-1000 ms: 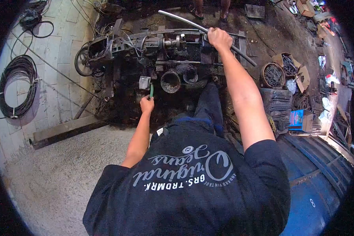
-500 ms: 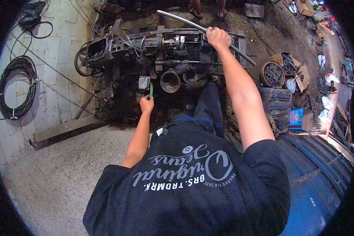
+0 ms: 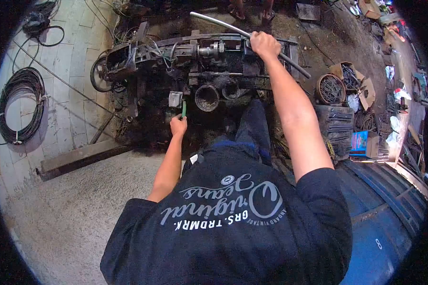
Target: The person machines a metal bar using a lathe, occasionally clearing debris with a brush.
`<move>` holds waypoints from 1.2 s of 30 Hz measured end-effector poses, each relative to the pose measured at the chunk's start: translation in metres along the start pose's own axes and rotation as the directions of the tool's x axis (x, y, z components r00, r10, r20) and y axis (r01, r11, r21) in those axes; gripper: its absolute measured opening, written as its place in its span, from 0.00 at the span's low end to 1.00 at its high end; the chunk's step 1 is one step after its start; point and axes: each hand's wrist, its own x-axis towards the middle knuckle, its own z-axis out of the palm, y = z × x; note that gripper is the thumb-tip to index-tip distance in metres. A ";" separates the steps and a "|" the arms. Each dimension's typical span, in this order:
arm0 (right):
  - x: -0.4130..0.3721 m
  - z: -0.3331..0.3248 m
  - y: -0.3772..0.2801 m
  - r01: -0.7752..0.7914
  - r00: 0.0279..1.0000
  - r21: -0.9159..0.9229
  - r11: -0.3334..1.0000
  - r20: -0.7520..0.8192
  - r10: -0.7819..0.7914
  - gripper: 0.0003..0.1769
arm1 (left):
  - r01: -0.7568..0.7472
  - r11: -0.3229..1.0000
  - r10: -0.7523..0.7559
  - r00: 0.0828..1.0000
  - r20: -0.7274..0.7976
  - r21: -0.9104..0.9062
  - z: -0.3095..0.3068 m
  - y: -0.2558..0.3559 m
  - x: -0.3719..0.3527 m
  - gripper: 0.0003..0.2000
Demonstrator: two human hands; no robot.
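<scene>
My right hand [image 3: 265, 45] is wrapped round a long metal rod [image 3: 218, 23], which slants across the far side of the machine. The rod's bright end points to the upper left, and its darker end comes out beyond my fist at the lower right. On the near side, my left hand [image 3: 178, 126] is closed round a green handle [image 3: 184, 108]. Just above that handle is a grey box [image 3: 175, 99]. The greasy machine [image 3: 176, 52], with a shiny spindle-like part [image 3: 210, 49], runs across in front of me.
Two round metal cans [image 3: 207, 98] sit near my legs. At right are a basket of metal pieces [image 3: 331, 89], a cardboard box [image 3: 349, 76] and a blue box [image 3: 359, 142]. A coil of black cable [image 3: 20, 104] lies at left. Another person's feet [image 3: 266, 15] stand beyond the machine.
Both hands keep their grips and have barely moved. The rod stays almost where it was. The other person's feet have shifted slightly.
</scene>
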 end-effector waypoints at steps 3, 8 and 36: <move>0.001 -0.001 0.000 0.006 1.000 -0.006 1.000 0.001 -0.006 0.30 | 0.004 1.000 -0.004 1.000 0.009 -0.018 0.000 0.001 0.001 0.18; -0.001 -0.001 0.001 -0.001 1.000 0.006 1.000 -0.005 0.001 0.30 | -0.006 1.000 0.006 1.000 -0.024 0.012 -0.005 0.010 -0.007 0.18; -0.001 0.002 0.001 0.028 0.999 0.045 0.999 -0.031 -0.027 0.30 | -0.013 1.000 0.013 1.000 0.002 0.007 -0.004 0.006 -0.004 0.18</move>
